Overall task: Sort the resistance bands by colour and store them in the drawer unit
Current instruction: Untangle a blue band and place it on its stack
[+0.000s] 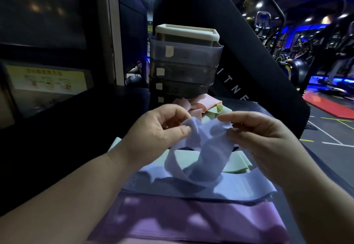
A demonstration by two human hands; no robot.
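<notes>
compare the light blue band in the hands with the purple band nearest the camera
The light blue band is lifted, twisted into a loop; the purple band lies flat. The left hand and right hand pinch the light blue band; no hand holds the purple band. Both are flat strips.

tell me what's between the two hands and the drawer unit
Head view: a heap of pink and pale green bands lies there, at the foot of the drawer unit.

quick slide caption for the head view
Left hand and right hand pinch a light blue resistance band in front of the drawer unit.
</notes>
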